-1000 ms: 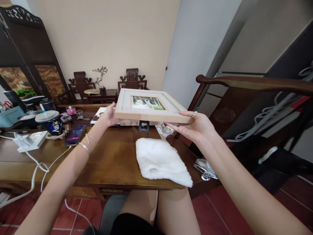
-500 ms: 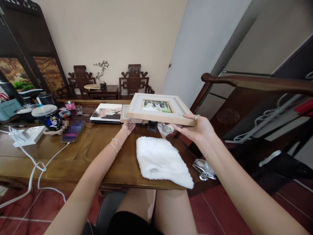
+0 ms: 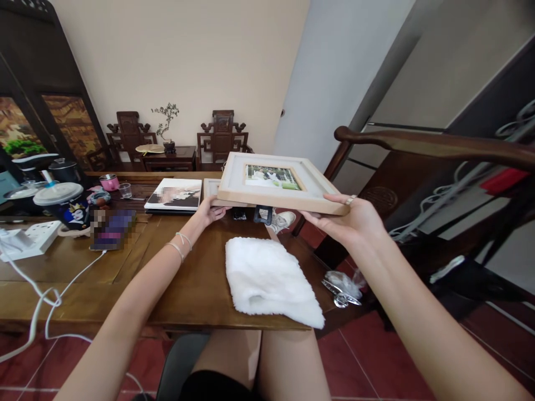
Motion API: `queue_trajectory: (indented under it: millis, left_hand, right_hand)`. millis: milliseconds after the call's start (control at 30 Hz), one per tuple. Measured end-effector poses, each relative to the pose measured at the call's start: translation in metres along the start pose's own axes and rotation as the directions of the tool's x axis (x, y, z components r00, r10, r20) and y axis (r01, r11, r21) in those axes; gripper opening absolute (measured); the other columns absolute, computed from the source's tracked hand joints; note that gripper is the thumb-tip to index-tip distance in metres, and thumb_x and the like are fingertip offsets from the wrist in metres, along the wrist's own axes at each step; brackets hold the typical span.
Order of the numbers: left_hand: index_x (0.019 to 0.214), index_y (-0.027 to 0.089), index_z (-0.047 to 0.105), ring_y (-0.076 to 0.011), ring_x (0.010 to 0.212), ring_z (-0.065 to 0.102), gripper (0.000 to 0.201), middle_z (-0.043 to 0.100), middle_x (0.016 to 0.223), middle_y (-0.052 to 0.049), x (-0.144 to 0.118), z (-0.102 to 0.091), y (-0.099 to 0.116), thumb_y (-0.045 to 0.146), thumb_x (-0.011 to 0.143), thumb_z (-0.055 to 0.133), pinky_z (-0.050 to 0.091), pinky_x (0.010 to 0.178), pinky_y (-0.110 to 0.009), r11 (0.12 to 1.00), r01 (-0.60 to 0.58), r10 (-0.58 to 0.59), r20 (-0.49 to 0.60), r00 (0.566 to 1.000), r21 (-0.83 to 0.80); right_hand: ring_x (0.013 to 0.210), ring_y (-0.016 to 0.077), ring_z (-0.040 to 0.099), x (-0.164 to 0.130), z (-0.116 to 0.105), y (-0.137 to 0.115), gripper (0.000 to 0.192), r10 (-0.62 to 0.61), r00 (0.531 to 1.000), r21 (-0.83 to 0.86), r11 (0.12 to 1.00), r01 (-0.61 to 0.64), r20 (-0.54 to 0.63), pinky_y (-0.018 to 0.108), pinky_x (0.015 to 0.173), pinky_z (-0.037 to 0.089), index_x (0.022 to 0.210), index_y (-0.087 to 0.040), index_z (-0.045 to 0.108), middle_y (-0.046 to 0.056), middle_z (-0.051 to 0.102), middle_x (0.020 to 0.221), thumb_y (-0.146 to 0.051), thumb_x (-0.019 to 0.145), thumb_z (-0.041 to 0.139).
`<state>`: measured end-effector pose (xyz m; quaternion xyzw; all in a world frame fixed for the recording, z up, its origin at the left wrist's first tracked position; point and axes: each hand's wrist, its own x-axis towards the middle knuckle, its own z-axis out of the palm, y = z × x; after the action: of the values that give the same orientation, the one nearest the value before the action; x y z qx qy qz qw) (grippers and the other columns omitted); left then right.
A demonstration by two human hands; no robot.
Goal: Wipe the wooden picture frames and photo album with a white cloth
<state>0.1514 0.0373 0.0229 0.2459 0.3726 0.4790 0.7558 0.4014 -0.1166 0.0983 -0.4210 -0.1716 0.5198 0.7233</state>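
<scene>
A light wooden picture frame [image 3: 279, 201] with a small outdoor photo behind a wide pale mat is held up over the table's far right part, nearly flat. My right hand [image 3: 355, 220] is closed around its right end, thumb on top and fingers below. At the left front corner, my left hand [image 3: 212, 213] grips with its fingers curled underneath; part of its hold is hidden. A second pale frame [image 3: 210, 188] shows behind and below the raised one, mostly covered. Between my forearms, a fluffy white cloth [image 3: 270, 281] lies on the wooden table [image 3: 188, 301].
Left of the frames lies a photo book [image 3: 174, 195]. Further left are a phone [image 3: 112, 229] on a cable, a lidded cup [image 3: 67, 203] and a power strip [image 3: 35, 240]. A dark wooden chair rail [image 3: 401, 142] stands at right, near a plastic-wrapped item [image 3: 343, 287].
My left hand has moved up against the raised frame's left corner. The frame has tilted slightly, and the view has turned a little to the right.
</scene>
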Motion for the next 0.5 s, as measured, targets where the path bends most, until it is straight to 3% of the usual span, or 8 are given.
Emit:
queue_trajectory:
  millis: [167,300,500]
  left_hand:
    - [0.115,0.018,0.053,-0.0253,0.082,0.075,0.032,0.069,0.095,-0.012,-0.031,0.008,0.019,0.015,0.084,0.061,0.056,0.058,-0.025,0.999,-0.054,0.054,0.068,0.996,-0.002]
    - [0.115,0.019,0.053,-0.0287,0.094,0.073,0.035,0.068,0.105,-0.014,-0.067,0.013,0.042,0.014,0.083,0.064,0.058,0.063,-0.027,0.995,-0.097,0.097,0.049,0.994,-0.01]
    - [0.115,0.015,0.056,-0.0313,0.092,0.074,0.036,0.067,0.1,-0.014,-0.137,-0.004,0.067,0.014,0.081,0.066,0.058,0.061,-0.027,0.984,-0.169,0.169,0.002,0.986,0.058]
  right_hand:
    - [0.106,0.0269,0.065,-0.018,0.012,-0.02,0.04,-0.046,0.998,0.07,0.996,0.048,-0.031,0.039,0.071,0.064,0.106,-0.014,0.055,0.016,0.065,0.11,0.002,0.07,0.047]
    - [0.106,0.0272,0.066,-0.027,0.019,-0.034,0.048,-0.079,0.996,0.091,0.992,0.082,-0.035,0.041,0.073,0.064,0.112,-0.013,0.056,0.017,0.065,0.11,0.003,0.068,0.045]
    - [0.107,0.0257,0.065,-0.033,0.028,-0.045,0.044,-0.109,0.994,0.086,0.99,0.11,-0.018,0.037,0.07,0.064,0.11,-0.014,0.059,0.016,0.065,0.114,0.001,0.072,0.042]
